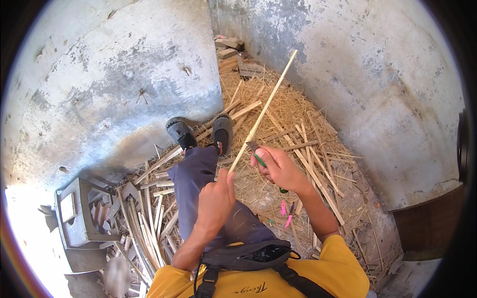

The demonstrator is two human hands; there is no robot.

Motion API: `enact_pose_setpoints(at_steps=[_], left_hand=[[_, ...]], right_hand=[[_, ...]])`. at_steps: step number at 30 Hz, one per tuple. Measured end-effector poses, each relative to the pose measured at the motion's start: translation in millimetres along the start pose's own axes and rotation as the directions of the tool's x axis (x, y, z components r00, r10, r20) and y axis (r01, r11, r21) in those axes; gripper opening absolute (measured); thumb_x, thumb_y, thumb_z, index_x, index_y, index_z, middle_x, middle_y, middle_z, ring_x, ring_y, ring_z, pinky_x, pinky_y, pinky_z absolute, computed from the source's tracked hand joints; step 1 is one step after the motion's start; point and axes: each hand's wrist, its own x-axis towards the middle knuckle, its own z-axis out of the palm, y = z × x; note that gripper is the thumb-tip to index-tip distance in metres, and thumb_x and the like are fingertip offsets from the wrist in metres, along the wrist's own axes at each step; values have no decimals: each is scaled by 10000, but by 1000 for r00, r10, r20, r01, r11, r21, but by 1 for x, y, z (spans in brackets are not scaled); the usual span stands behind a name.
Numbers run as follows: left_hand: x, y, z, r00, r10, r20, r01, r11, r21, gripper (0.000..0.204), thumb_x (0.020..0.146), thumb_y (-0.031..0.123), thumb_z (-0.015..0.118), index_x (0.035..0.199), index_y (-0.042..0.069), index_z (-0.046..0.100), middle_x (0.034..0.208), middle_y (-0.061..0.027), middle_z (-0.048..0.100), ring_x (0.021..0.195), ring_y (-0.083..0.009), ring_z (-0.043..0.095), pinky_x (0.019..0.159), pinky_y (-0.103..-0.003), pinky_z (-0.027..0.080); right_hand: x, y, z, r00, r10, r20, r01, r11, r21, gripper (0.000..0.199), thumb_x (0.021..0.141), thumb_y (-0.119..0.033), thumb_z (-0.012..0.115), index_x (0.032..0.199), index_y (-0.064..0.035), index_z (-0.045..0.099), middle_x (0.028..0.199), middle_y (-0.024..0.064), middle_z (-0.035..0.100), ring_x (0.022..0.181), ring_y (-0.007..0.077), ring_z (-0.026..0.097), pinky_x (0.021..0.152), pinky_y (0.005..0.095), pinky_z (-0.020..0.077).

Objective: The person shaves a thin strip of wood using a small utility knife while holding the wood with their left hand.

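My left hand is closed around the lower end of a long, thin wooden stick, which slants up and away to the right. In my right hand is a knife with a green handle. Its short dark blade touches the stick a little above my left hand. The far end of the stick is free in the air over the floor. My fingers hide part of the knife handle and the stick's near end.
Pale shavings and loose wooden strips cover the floor. More strips lie at left beside a wooden frame box. Pink-handled tools lie below my right arm. Worn walls close in both sides; wood blocks fill the far corner.
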Motion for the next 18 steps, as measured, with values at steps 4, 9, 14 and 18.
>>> enact_pose_setpoints(at_steps=[4, 9, 14, 18], left_hand=[[-1, 0, -3, 999, 26, 20, -26, 999, -22, 245, 1139, 225, 455, 1028, 25, 543, 642, -254, 586, 642, -500, 601, 605, -598, 441], [1, 3, -10, 996, 29, 80, -19, 992, -122, 243, 1140, 212, 447, 1022, 21, 539, 674, -261, 578, 670, -511, 582, 637, -603, 412], [1, 7, -12, 996, 27, 88, -13, 987, -159, 249, 1140, 208, 443, 1007, 20, 534, 685, -260, 576, 674, -516, 579, 640, -605, 408], [1, 7, -10, 995, 71, 64, -61, 987, -150, 234, 1130, 212, 472, 1005, 25, 537, 646, -254, 577, 629, -502, 592, 596, -596, 430]], right_hand=[[-2, 3, -4, 993, -100, -63, 97, 994, -51, 332, 1146, -259, 466, 1014, -2, 629, 688, 79, 587, 567, 202, 578, 564, 346, 454], [-8, 14, 14, 818, -527, -231, 282, 717, -638, 208, 1106, -190, 543, 1101, 1, 625, 817, 196, 707, 686, 376, 702, 578, 423, 519], [-12, 11, 23, 793, -551, -259, 277, 705, -652, 157, 1088, -162, 575, 1097, -15, 629, 829, 180, 715, 699, 379, 711, 585, 441, 539], [-11, 12, 24, 765, -587, -265, 237, 640, -731, 157, 1080, -173, 593, 1087, -20, 626, 814, 170, 709, 676, 372, 705, 567, 442, 538]])
